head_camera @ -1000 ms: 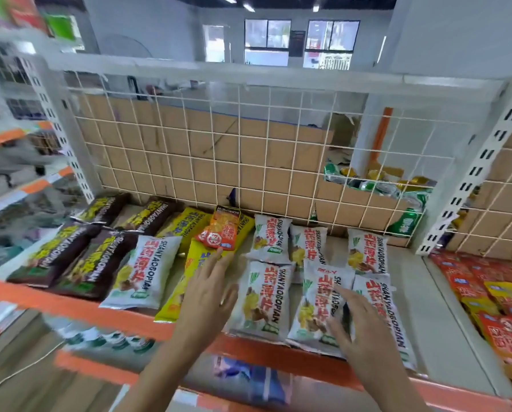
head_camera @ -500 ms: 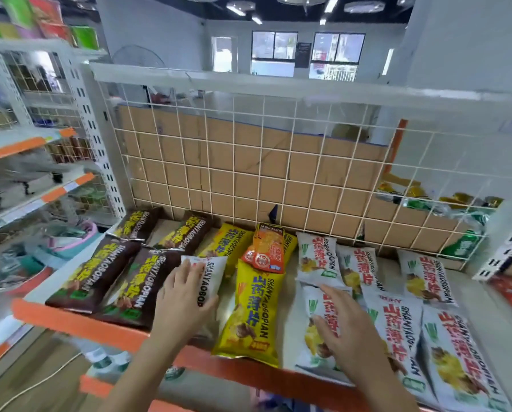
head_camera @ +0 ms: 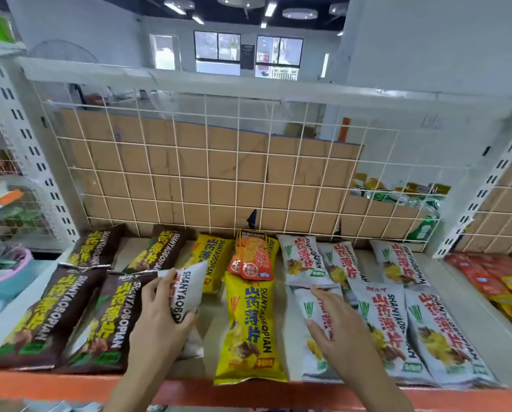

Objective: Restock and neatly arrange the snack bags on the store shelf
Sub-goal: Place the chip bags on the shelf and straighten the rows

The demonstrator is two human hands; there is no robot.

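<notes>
Left hand (head_camera: 159,325) hides much of the white bag (head_camera: 189,288)

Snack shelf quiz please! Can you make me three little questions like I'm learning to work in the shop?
1. True or false: the left hand grips a white snack bag.
2. What colour is the long bag lying between the two hands: A brown, B yellow, C blue?
3. Fill in: the right hand rests flat on a ____ bag.

Key: 1 true; 2 B; 3 white.
</notes>
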